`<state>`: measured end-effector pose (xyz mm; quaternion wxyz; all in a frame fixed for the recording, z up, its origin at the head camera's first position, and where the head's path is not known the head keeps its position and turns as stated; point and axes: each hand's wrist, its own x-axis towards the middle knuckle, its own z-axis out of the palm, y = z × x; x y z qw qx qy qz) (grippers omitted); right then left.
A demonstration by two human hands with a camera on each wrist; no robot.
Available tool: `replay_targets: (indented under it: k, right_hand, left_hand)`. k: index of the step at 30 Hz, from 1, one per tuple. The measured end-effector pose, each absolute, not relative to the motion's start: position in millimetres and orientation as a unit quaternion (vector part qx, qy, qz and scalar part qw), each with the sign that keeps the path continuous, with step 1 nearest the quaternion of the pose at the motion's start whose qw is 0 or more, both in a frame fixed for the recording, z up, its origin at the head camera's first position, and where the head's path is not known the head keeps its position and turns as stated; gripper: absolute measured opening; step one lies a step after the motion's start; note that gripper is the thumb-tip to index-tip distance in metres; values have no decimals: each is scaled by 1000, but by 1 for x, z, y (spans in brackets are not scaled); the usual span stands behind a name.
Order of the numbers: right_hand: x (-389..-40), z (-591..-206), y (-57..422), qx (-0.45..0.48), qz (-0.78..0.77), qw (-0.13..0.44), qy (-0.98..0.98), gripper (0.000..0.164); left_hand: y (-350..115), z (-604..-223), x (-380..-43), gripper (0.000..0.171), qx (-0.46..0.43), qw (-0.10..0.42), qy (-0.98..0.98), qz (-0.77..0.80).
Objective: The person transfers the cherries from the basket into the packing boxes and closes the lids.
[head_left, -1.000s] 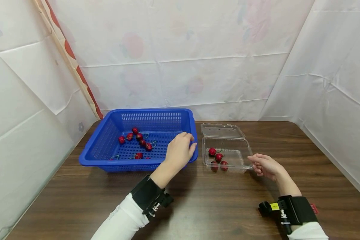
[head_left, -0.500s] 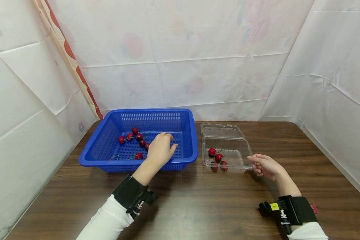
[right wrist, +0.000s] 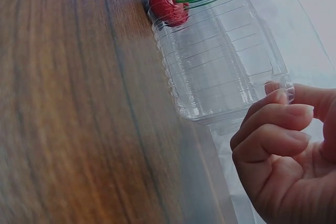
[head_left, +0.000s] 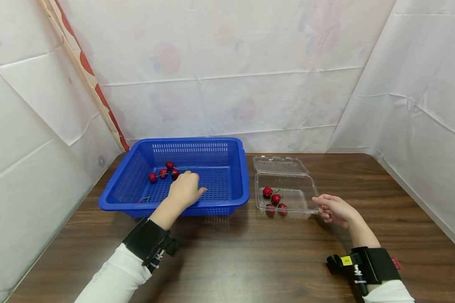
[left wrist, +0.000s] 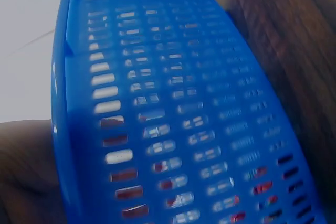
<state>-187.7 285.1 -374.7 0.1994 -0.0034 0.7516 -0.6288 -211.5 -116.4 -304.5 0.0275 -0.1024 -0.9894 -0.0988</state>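
Your right grip [head_left: 335,210] pinches the box [head_left: 298,197], four cherries [head_left: 275,199] inside; more cherries [head_left: 163,173] remain in the basket [head_left: 227,162], left grip [head_left: 184,189] indeterminable.

The basket [head_left: 220,181] is smooth plastic, the box [head_left: 296,195] glossy plastic, the table [head_left: 265,256] wood.

Sleeves [head_left: 111,273]: plain white
Wristbands [head_left: 145,240]: broad, black
Wrist mounts [head_left: 335,263]: black, silvery screws [head_left: 358,270]
Right sticker [head_left: 346,260]: small, yellow, rectangular
Right tag [head_left: 396,264]: red
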Motion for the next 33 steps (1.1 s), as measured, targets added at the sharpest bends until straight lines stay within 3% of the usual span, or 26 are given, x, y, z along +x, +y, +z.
replay_targets:
  k: [12,17,29,33]
  right_hand:
    - [-190,-376,285,-11,-627,198,753,24]
    - [-190,-377,285,-7,-631,201,749,25]
    - [-190,-378,286,-6,-644,202,738,24]
    - [-190,-378,286,-6,-643,204,738,24]
  left_hand:
    - [-142,-293,-218,37,-52,-90,-991,-84]
    - [-150,-290,-221,29,-46,-112,-990,-72]
    - [-159,-289,-224,53,-42,-138,-988,-60]
    - [-161,-289,-224,51,-43,-142,-987,-53]
